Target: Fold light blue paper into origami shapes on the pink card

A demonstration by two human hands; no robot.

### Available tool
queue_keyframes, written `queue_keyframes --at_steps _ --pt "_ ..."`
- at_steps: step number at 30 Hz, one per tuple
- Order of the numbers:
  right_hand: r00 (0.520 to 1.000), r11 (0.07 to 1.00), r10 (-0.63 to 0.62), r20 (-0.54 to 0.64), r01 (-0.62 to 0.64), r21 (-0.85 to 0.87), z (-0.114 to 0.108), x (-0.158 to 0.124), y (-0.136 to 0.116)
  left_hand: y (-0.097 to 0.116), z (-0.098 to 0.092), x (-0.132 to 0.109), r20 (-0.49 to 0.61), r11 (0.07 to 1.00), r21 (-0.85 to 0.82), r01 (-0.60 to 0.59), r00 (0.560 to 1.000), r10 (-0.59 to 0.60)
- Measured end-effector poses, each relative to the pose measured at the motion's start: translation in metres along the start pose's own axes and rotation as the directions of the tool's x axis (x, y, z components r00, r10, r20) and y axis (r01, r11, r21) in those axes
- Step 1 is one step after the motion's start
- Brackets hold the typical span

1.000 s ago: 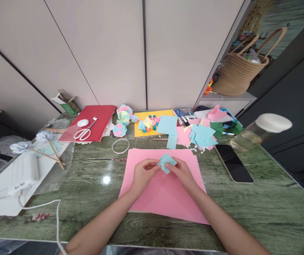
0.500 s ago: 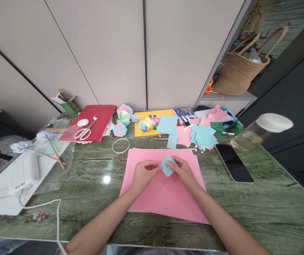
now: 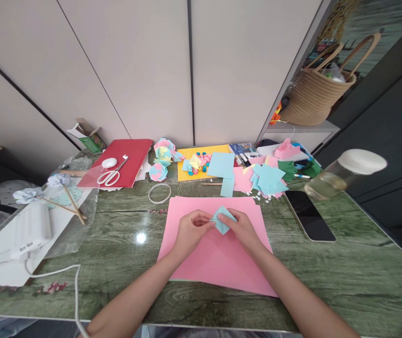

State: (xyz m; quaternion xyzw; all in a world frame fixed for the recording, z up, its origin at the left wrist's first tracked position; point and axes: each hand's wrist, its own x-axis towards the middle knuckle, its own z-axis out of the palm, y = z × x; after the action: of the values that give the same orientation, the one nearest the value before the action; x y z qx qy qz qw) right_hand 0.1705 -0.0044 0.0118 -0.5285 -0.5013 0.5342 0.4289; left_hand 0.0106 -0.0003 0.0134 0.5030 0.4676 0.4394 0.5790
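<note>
A small light-blue piece of folded paper (image 3: 223, 226) is held between both hands, turned like a diamond with a crease down its middle. My left hand (image 3: 193, 231) pinches its left corner between thumb and fingers. On the other side, my right hand (image 3: 242, 227) grips the right part, its thumb lying across the front face. Both hands are over a stack of pink paper sheets (image 3: 218, 263) on the green table (image 3: 119, 263).
Behind the stack are a roll of tape (image 3: 159, 193), folded paper balls (image 3: 158, 172) and loose blue squares (image 3: 271, 178). Scissors (image 3: 109, 177) rest on a red folder (image 3: 130, 155) at the left. To the right are a phone (image 3: 309, 216) and a lidded bottle (image 3: 330, 180).
The right thumb has shifted slightly left across the folded paper, and the paper has turned a little. Both hands keep their hold in nearly the same place.
</note>
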Motion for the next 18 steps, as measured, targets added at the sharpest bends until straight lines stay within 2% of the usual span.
queue_keyframes --at_steps 7,18 --pt "1.0 0.999 -0.023 -0.02 0.022 -0.035 0.0015 0.0012 0.0026 0.0004 -0.0003 0.0008 0.03 0.999 -0.042 -0.015 0.999 0.016" --pt "0.999 0.993 -0.046 -0.02 0.044 -0.113 0.0011 0.0009 0.0005 -0.0046 0.0002 0.0007 0.009 0.999 -0.039 -0.018 1.0 0.019"
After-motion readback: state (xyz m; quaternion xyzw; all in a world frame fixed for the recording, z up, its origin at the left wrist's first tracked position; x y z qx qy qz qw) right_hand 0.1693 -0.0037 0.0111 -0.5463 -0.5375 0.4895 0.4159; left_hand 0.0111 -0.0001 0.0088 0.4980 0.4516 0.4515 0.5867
